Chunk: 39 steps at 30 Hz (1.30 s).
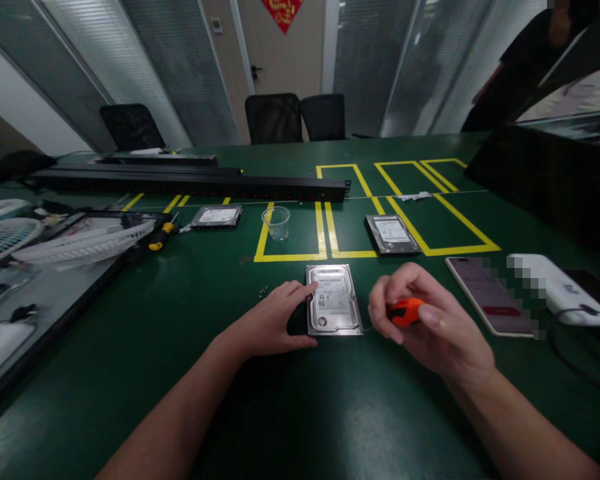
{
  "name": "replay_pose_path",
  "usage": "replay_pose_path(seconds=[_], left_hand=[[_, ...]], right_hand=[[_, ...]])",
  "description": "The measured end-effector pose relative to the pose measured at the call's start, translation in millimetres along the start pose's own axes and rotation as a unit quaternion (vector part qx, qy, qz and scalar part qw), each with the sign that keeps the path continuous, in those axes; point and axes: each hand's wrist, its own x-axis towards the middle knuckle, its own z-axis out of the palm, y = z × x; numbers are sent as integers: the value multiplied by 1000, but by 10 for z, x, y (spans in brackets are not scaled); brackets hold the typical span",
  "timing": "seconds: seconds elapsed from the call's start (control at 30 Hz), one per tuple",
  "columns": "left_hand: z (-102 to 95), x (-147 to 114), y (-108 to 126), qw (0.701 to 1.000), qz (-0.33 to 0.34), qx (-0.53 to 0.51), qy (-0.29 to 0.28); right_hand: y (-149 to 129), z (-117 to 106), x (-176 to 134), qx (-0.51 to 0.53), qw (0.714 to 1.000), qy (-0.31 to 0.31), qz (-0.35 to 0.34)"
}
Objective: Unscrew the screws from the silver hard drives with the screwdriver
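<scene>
A silver hard drive (336, 300) with a white label lies flat on the green table in front of me. My left hand (279, 313) grips its left side, a fingertip on the label and the thumb by the near left corner. My right hand (437, 327) is closed around the orange and black handle of a screwdriver (405, 311), just right of the drive. Its thin shaft points left, towards the drive's near right corner; whether the tip touches is too small to tell. Several tiny screws (263, 291) lie left of the drive.
Beyond are a clear plastic cup (279, 230) and two more hard drives (217, 216) (393, 233). A yellow-black screwdriver (162, 237) lies by a parts-laden tray at left. A phone (490, 295) and white device (560, 287) lie right. Long black bars (195, 183) cross behind; a person (520, 67) stands far right.
</scene>
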Motion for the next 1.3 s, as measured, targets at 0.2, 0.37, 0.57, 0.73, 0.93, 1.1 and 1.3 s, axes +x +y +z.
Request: replay_pose_path(seconds=[0.2,0.37,0.57,0.73,0.93,1.1,1.3], left_hand=[[-19,6,24,1000,-7,3,-6],[-18,6,22,1000,-2,0,-4],[-3,8,1,1000,-2,-4,2],[-4,4,6,1000,-9,-2,-2],[-2,4,3,1000,-3,-1,1],[16,6,21,1000,-8,21,2],[88,19,108,996,-13,79,37]], right_hand=[[-20,12,20,-21,1000,-4,-2],[15,21,2,-3,1000,-14,20],[42,-31,-37,-65,997,-20,30],[49,-48,-40,-67,997,-15,22],[40,-38,-57,-50,998,-8,23],[-35,-26,-29,-31,999,14,-25],[-102,-74,31,-16,996,62,-59]])
